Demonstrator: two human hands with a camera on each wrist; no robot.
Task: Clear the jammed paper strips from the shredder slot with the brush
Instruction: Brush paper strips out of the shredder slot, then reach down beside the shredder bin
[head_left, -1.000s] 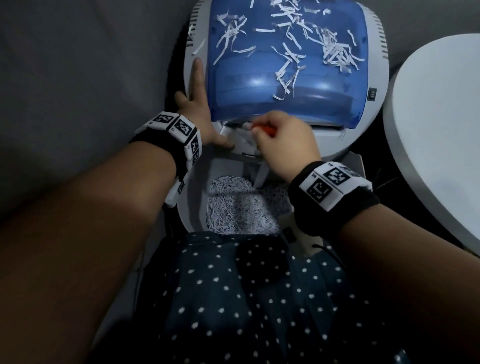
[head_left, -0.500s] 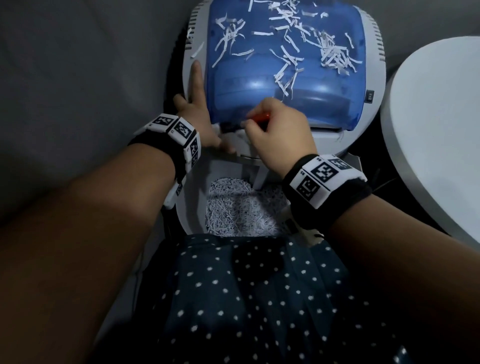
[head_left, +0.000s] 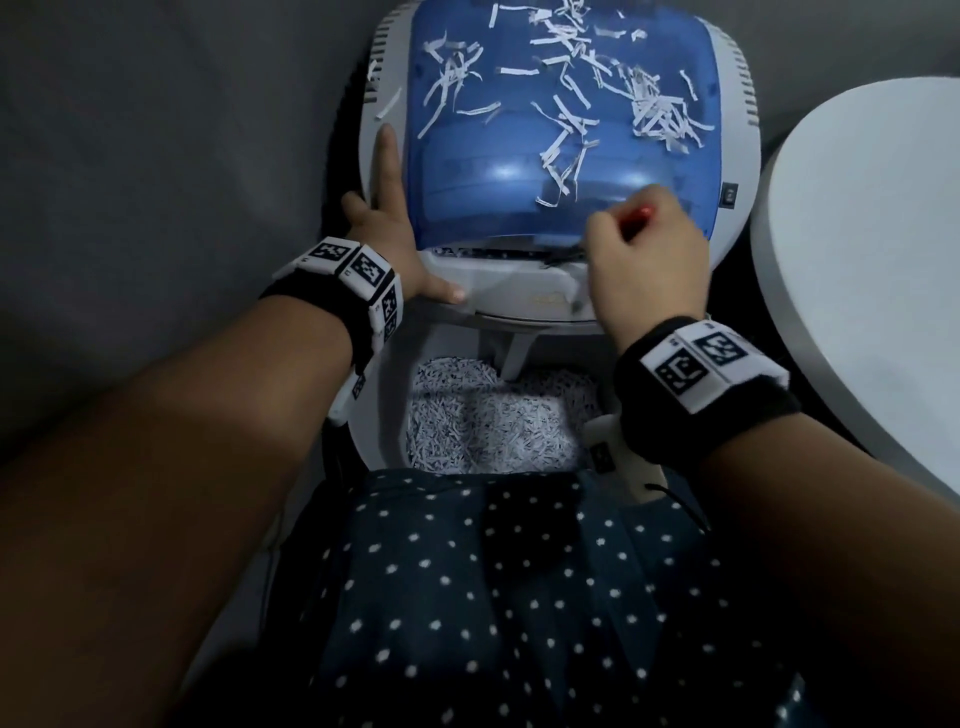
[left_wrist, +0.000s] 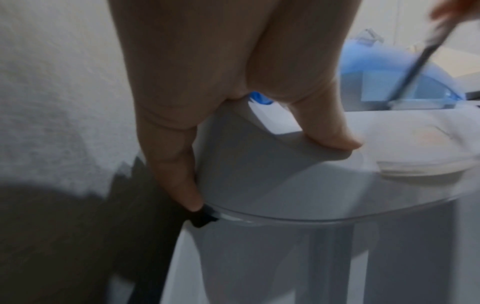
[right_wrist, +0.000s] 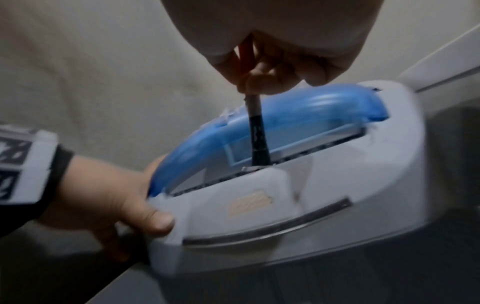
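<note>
Both my hands are busy: my left hand (head_left: 387, 236), fingers spread flat, steadies the shredder (right_wrist: 337, 185), while my right hand (head_left: 649, 260) pinches the brush (right_wrist: 255, 131), bristles down in the slot (right_wrist: 306, 153). Mid-sweep, I judge; next I'd drag along the slot toward the remaining paper strips (head_left: 457, 253).

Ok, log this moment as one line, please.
right hand: grips brush, bristles in shredder slot | left hand: steadies shredder | paper strips: on blue cover
</note>
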